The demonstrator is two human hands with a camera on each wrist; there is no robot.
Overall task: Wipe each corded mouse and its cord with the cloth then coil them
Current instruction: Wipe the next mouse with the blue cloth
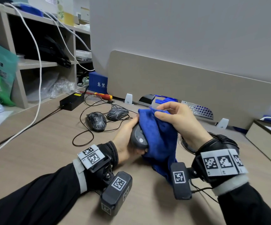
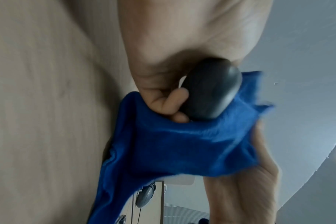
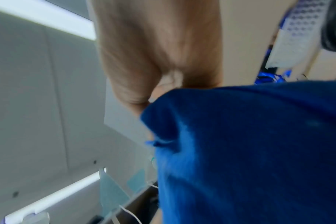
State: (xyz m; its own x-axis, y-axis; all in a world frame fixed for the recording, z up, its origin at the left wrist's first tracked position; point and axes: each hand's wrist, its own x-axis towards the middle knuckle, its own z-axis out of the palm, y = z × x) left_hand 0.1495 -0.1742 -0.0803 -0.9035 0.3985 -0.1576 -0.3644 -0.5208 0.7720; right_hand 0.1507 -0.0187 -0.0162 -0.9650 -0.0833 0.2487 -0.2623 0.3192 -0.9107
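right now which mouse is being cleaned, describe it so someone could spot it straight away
Start at the long beige desk divider and come toward the camera to the two hands above the desk. The plain grey mouse is gripped in the left hand, half under the blue cloth pinched by the right hand. Unlike the two white-streaked black mice lying behind, it is lifted and unpatterned.

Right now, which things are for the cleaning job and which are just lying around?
For the job: blue cloth, grey mouse in the left hand, two patterned mice waiting.
Just lying about: screwdriver, black power adapter, white cable.
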